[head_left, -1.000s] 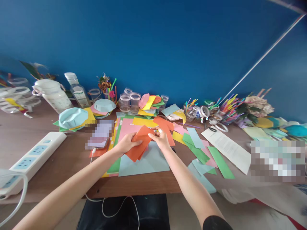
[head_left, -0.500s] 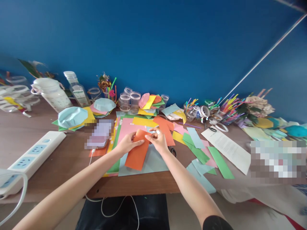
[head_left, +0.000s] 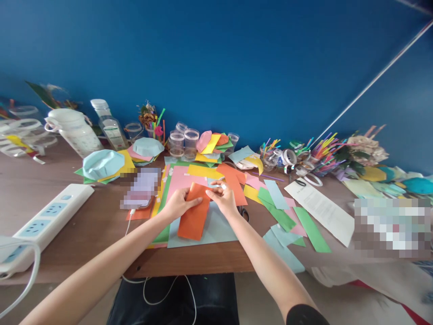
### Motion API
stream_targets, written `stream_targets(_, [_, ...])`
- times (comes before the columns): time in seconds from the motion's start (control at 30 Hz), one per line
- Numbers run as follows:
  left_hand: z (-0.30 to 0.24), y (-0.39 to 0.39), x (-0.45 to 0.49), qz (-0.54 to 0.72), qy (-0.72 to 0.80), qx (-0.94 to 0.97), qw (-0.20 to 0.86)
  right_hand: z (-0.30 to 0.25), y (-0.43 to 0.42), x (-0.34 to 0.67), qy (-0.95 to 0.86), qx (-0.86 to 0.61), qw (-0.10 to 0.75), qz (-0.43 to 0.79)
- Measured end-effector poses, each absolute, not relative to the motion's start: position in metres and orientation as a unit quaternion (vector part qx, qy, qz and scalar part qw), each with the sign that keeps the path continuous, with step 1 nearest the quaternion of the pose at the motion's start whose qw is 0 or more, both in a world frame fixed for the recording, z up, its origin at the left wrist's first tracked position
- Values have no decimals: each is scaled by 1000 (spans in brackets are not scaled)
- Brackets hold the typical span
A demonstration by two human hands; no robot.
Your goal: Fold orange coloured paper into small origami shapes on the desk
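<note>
A folded strip of orange paper [head_left: 194, 217] lies lengthwise over a pale blue sheet [head_left: 219, 228] on the brown table [head_left: 101, 225]. My left hand [head_left: 178, 202] pinches its upper left edge, thumb laid across the paper. At the top right corner my right hand [head_left: 223, 198] pinches the same strip with its fingertips. Pink, green and yellow sheets lie beneath and around the blue one.
A white power strip [head_left: 43, 221] sits at the left, with a cable hanging over the table's front edge. Paper bowls [head_left: 103, 163], plastic cups [head_left: 184, 143], a white jug [head_left: 76, 131], coloured straws [head_left: 321, 149], tape rolls and a printed white sheet [head_left: 321, 210] line the back and right.
The orange paper went from a loosely held, slanted fold to a flat narrow strip lying straight on the blue sheet. Both hands shifted slightly toward its top edge.
</note>
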State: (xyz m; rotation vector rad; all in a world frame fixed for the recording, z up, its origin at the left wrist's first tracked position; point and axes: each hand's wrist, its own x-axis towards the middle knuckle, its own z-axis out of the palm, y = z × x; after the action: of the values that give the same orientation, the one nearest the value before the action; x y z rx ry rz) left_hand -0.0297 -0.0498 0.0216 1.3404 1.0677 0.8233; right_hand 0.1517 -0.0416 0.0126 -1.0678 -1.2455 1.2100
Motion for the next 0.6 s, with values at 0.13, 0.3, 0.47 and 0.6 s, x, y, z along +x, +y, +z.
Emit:
stream_targets(0.13, [23,-51,-30,355,462,575,575,14,-42,151,-515,-449,527,506])
stream_targets(0.3, [26,-52,-29,351,470,577,569,14,-43,151,-512,-444,531,508])
stream_targets(0.47, [26,-53,-29,353,472,584,558,15,-43,151,-513,-442,530,511])
stream_targets(0.6, [25,-53,-29,357,473,585,554,14,-43,152,-516,-441,528,510])
